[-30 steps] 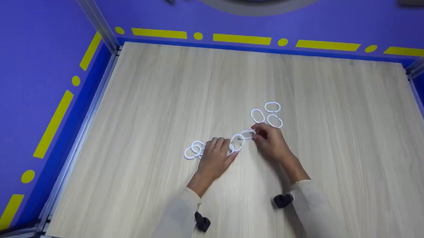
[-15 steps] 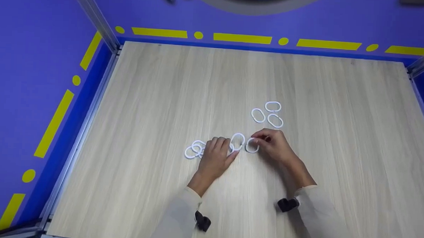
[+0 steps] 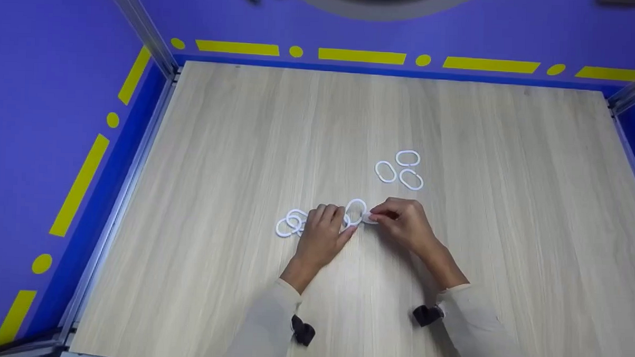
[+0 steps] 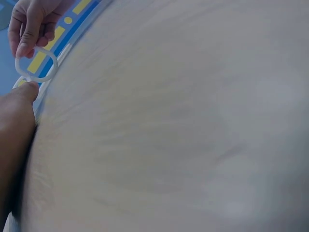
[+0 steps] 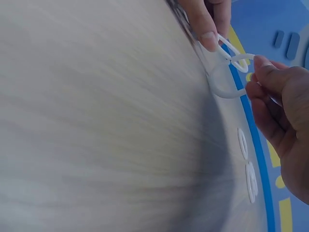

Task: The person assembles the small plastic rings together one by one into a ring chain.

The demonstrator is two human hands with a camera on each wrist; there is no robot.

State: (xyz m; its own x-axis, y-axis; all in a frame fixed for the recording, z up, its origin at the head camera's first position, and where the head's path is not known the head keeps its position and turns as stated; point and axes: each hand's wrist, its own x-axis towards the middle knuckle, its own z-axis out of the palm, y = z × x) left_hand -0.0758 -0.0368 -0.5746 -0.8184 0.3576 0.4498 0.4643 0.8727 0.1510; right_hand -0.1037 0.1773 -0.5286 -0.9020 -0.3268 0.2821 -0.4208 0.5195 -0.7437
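In the head view my left hand (image 3: pixel 323 229) grips a chain of white oval plastic links. Two interlocked chain links (image 3: pixel 285 228) stick out on its left, and an end link (image 3: pixel 364 205) stands out past the thumb. My right hand (image 3: pixel 404 221) pinches a separate-looking white link (image 5: pixel 227 95) between thumb and fingertips. In the right wrist view that link meets the end link by the left thumb (image 5: pixel 208 39); whether it is hooked through cannot be told. The left palm covers the chain's middle.
Three loose white links lie beyond the right hand: a left one (image 3: pixel 377 175), a far one (image 3: pixel 409 151) and a near one (image 3: pixel 402 182). All rest on the wood-grain table (image 3: pixel 245 144). Blue panels (image 3: pixel 354 32) with yellow marks border its back and left sides.
My right hand has drawn the link toward me and turned it, then moved it left against the end link. My left hand has stayed in place. The three loose links have not moved.
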